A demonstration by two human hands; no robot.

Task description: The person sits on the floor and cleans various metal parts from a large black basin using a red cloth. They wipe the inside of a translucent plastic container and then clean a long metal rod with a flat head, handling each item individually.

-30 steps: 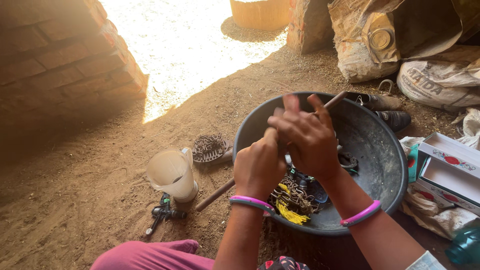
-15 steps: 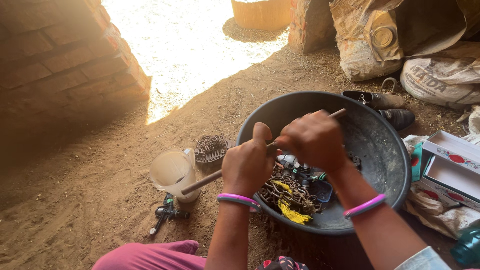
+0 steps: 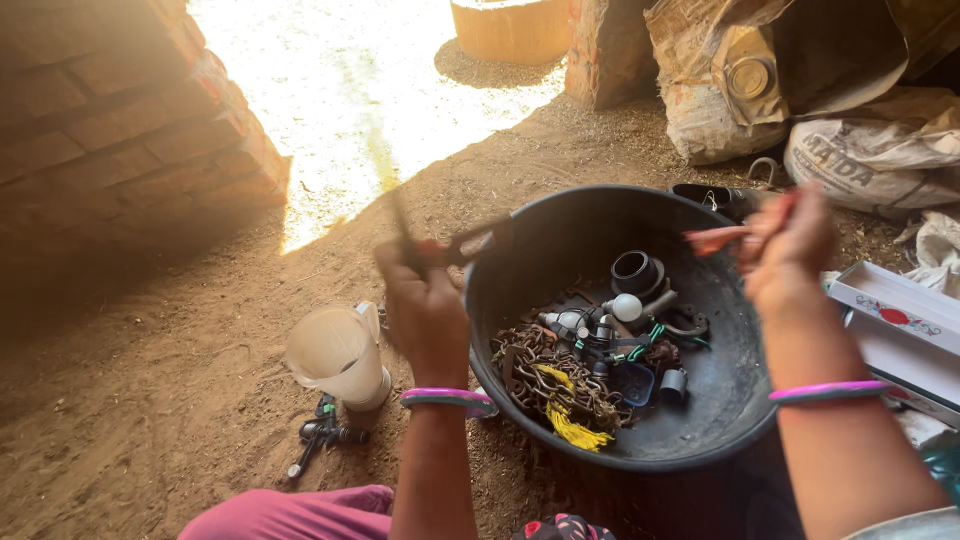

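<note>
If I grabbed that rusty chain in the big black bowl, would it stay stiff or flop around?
The rusty chain would probably flop and dangle, since it lies in a loose, tangled heap. It looks like metal, so likely heavy for its size. It may drag along the yellow tassel caught in it.

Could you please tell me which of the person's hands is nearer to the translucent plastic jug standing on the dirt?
Left. The left hand is just right of and above the plastic jug, gripping a dark tool. The right hand is far across the black basin, at its right rim.

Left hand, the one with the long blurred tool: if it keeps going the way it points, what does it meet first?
Probably nothing close: the left hand points up and away over bare dirt floor, though depth is unclear.
</note>
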